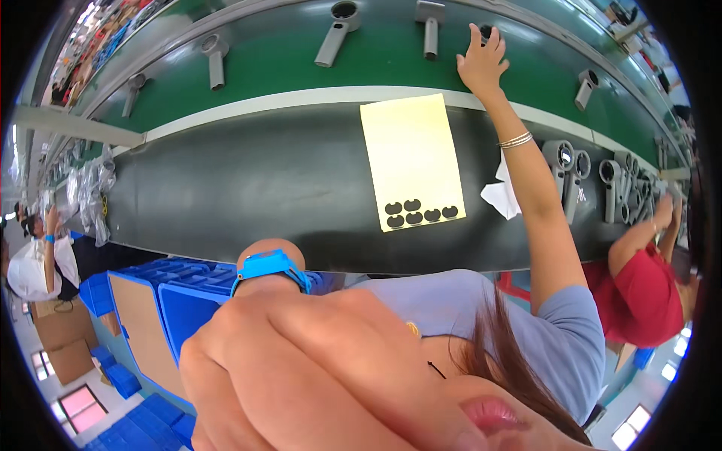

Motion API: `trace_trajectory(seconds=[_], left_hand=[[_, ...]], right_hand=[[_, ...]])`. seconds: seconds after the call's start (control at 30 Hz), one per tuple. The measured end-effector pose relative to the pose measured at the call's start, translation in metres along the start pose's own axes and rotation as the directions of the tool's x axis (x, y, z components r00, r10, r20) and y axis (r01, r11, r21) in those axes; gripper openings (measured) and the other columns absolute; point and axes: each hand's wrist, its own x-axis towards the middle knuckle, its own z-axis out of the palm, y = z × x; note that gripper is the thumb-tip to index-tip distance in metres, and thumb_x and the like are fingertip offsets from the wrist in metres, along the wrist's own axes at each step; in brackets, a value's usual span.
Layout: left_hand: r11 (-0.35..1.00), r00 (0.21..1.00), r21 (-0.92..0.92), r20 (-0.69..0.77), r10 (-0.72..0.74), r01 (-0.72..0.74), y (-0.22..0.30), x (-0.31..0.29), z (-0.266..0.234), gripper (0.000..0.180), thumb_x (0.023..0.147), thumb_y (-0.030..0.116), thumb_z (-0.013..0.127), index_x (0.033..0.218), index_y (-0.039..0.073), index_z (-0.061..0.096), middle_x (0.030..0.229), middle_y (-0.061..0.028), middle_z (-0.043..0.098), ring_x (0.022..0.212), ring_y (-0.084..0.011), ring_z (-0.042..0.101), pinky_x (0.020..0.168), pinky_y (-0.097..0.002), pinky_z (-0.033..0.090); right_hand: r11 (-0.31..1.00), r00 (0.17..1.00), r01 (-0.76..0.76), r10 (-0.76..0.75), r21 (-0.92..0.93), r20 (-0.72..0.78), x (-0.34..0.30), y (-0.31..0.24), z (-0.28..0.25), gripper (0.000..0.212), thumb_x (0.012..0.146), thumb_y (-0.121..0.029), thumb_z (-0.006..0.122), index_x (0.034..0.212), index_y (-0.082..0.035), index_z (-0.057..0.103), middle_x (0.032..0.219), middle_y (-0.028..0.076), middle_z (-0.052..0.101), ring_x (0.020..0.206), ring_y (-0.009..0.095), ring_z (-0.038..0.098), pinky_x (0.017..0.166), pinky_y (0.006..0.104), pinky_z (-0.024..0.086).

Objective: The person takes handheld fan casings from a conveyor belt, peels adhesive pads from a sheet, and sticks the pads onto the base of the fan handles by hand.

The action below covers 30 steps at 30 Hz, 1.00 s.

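Note:
My right hand (483, 64) reaches far over the green conveyor belt (263, 64). Its fingers are spread over a small dark round part (486, 32), mostly hidden beneath them; whether they touch it I cannot tell. Left of it on the belt lie a grey handheld fan (430, 28) and another grey fan (337, 34). My left hand (301, 368) is raised very close to the camera, a blue band (271, 269) round its wrist; its fingers run out of the picture. On the black worktable (241, 180) lies a pale yellow sheet (414, 154) with several black round stickers (413, 213) near its lower edge.
More grey fans (560, 158) stand clustered on the table's right, beside crumpled white paper (502, 194). Clear plastic bags (89, 192) lie at its left end. Blue crates (192, 301) stand below left. One person in red (639, 301) works at right, another in white (41, 263) at left.

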Motion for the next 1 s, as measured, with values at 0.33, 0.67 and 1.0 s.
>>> trace_trajectory(seconds=[0.33, 0.67, 1.0], left_hand=[[0.243, 0.941, 0.909, -0.333, -0.066, 0.339, -0.08, -0.013, -0.22, 0.037, 0.088, 0.016, 0.064, 0.118, -0.004, 0.059, 0.117, -0.016, 0.06, 0.106, -0.0269, 0.058, 0.089, -0.0352, 0.047], [-0.445, 0.887, 0.838, -0.428, -0.174, 0.317, -0.169, -0.035, -0.423, 0.062, 0.088, 0.044, 0.059, 0.121, -0.008, 0.053, 0.112, -0.0301, 0.06, 0.105, -0.0441, 0.057, 0.09, -0.0485, 0.045], [0.264, 0.704, 0.655, -0.683, -0.193, 0.708, -0.16, -0.039, -0.273, 0.056, 0.089, 0.037, 0.062, 0.12, -0.007, 0.047, 0.098, -0.0109, 0.058, 0.087, -0.0184, 0.053, 0.077, -0.0319, 0.045]], right_hand=[[0.834, 0.997, 0.036, 0.004, 0.551, -0.071, -0.087, 0.07, -0.091, 0.064, 0.07, 0.004, 0.058, 0.131, -0.012, 0.049, 0.141, 0.019, 0.04, 0.131, 0.039, 0.038, 0.107, 0.0409, 0.035], [0.929, 0.991, -0.13, 0.131, 0.346, 0.02, -0.202, 0.138, -0.157, 0.067, 0.075, 0.015, 0.046, 0.138, -0.01, 0.046, 0.149, 0.018, 0.033, 0.135, 0.038, 0.035, 0.107, 0.0394, 0.036], [0.922, 0.968, -0.19, 0.233, 0.338, -0.092, -0.198, 0.164, -0.182, 0.042, 0.087, -0.007, 0.062, 0.128, -0.005, 0.053, 0.132, 0.016, 0.052, 0.125, 0.032, 0.047, 0.105, 0.0372, 0.036]])
